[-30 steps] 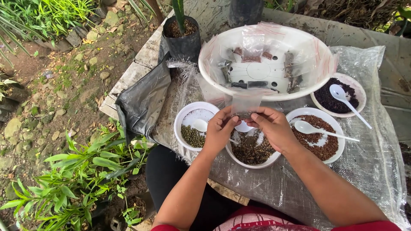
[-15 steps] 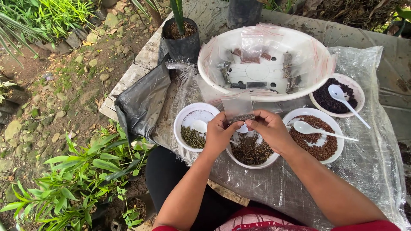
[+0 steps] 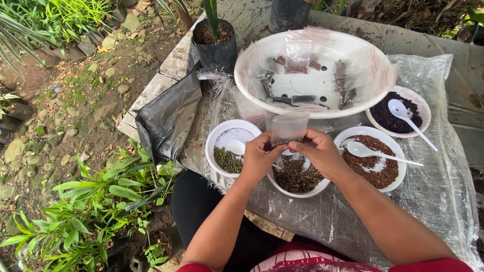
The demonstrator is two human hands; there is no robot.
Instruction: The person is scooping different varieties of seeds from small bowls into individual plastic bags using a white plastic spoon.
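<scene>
In the head view, a small clear plastic bag (image 3: 287, 128) is being held upright between both hands, directly above a white bowl of dark brown seeds (image 3: 297, 176). The bag's lower part is being pinched by the left hand (image 3: 259, 158) and the right hand (image 3: 317, 151), thumbs and forefingers closed on it and the other fingers curled in; the bag's top is standing free above the fingertips. Whether its mouth is open cannot be told.

Seeds are likely to be spilled if the thin bag is being let slip or tilted, since only its bottom edge is being gripped; anything dropped would probably be caught by the bowl beneath, though some could be scattered onto the clear plastic sheet (image 3: 433, 201) that is covering the table.

Just beside the left hand, a white bowl of green seeds (image 3: 229, 148) with a white spoon is being kept within reach. Near the right hand, a bowl of reddish-brown seeds (image 3: 373, 158) is being crossed by a white spoon (image 3: 378, 152), whose long handle could be knocked by the right forearm. Further right, a bowl of black seeds (image 3: 398, 111) is standing. Behind the bag, a large white basin (image 3: 312, 70) is being used for filled packets. A black potted plant (image 3: 216, 43) and black plastic sheeting (image 3: 169, 118) are lying to the left.
</scene>
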